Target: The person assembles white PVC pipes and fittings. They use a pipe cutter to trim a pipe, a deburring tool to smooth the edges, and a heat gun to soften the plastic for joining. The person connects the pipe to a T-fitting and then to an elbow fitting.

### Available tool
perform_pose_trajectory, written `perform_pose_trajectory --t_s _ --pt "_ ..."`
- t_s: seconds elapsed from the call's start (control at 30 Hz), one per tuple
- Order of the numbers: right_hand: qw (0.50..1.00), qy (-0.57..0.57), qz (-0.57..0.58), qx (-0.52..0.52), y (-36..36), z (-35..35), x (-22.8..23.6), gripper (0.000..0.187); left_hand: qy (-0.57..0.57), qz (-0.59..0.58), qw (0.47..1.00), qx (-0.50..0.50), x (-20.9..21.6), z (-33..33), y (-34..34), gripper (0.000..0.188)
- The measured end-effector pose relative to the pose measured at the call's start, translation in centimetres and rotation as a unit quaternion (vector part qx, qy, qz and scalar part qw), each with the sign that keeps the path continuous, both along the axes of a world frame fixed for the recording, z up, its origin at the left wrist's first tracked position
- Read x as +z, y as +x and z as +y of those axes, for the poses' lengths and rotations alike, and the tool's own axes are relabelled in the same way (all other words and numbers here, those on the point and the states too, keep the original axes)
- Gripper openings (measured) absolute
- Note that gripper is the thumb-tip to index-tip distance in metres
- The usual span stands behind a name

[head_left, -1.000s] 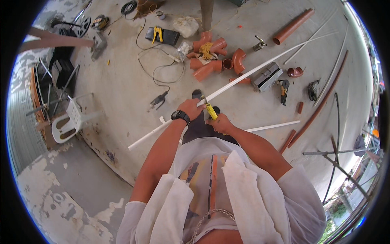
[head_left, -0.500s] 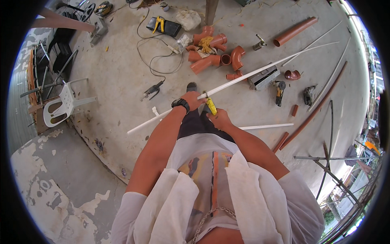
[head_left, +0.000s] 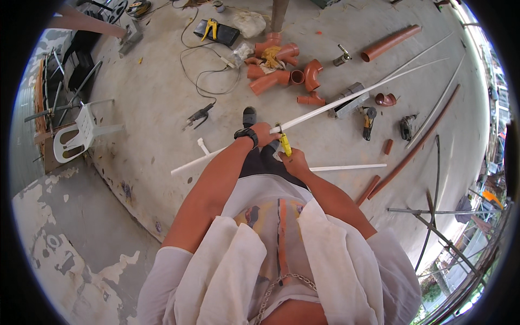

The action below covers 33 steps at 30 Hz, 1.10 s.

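The fingers of my left hand (head_left: 264, 133) are closed around a long white pipe (head_left: 319, 111), which slants past them, one end low to their left and the other far off beyond them to the right. My right hand (head_left: 294, 162) is just below and to the right of the left one, its fingers clamped on a yellow tool (head_left: 285, 145). The tool's head meets the pipe right beside my left fingers; whether it grips the pipe or only lies against it, I cannot tell. A black watch (head_left: 246, 135) sits on the wrist behind my left fingers, and a short white piece (head_left: 202, 146) lies farther left, near the pipe. To the right of my right fingers, a shorter white pipe (head_left: 352, 167) rests on the floor (head_left: 157, 103). Beyond both hands are reddish-brown fittings (head_left: 269, 82) in a cluster, some of them touching. Ahead and to the right of my fingers stands a grey metal box (head_left: 346, 105), with the long pipe crossing in front of it, and a yellow-and-grey power tool (head_left: 369, 123) lies nearby. Ahead and to the left, well apart from my fingers, a black power tool (head_left: 200, 114) lies on the floor.
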State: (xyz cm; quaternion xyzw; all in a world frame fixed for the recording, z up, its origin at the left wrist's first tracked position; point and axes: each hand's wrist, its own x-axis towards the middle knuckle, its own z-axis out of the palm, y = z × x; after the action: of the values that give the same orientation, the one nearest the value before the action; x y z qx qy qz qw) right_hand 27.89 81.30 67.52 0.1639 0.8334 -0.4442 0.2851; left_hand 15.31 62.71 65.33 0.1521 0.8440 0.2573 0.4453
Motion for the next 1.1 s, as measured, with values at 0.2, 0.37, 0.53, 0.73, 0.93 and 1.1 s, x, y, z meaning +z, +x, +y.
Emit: perform_pose_trajectory --t_s 0.2,0.37,0.53,0.73,0.93,1.1 --pt "0.993 -0.044 -0.109 0.000 -1.8 0.2 1.2 0.043 -0.018 -0.028 0.999 0.039 1.7 -0.4 -0.6 0.058" --pt "0.995 -0.059 -0.084 0.016 -2.4 1.4 1.1 0.051 -0.034 0.075 0.996 0.041 2.3 1.3 -0.8 0.067" --pt "0.989 -0.112 -0.098 -0.003 -2.4 1.3 2.3 0.049 -0.068 -0.135 0.985 0.081 2.4 2.9 -4.3 0.069" --pt "0.953 -0.226 -0.173 -0.101 -2.1 2.7 1.0 0.045 -0.065 -0.114 0.982 0.135 2.1 3.9 -4.6 0.066" --pt "0.919 -0.248 -0.275 -0.135 -2.2 3.7 1.5 0.048 -0.087 -0.116 0.974 0.172 1.7 4.5 -4.7 0.057" --pt "0.970 -0.109 -0.206 -0.063 -2.7 2.8 3.2 0.055 -0.069 -0.113 0.977 0.165 1.8 4.0 -4.8 0.064"
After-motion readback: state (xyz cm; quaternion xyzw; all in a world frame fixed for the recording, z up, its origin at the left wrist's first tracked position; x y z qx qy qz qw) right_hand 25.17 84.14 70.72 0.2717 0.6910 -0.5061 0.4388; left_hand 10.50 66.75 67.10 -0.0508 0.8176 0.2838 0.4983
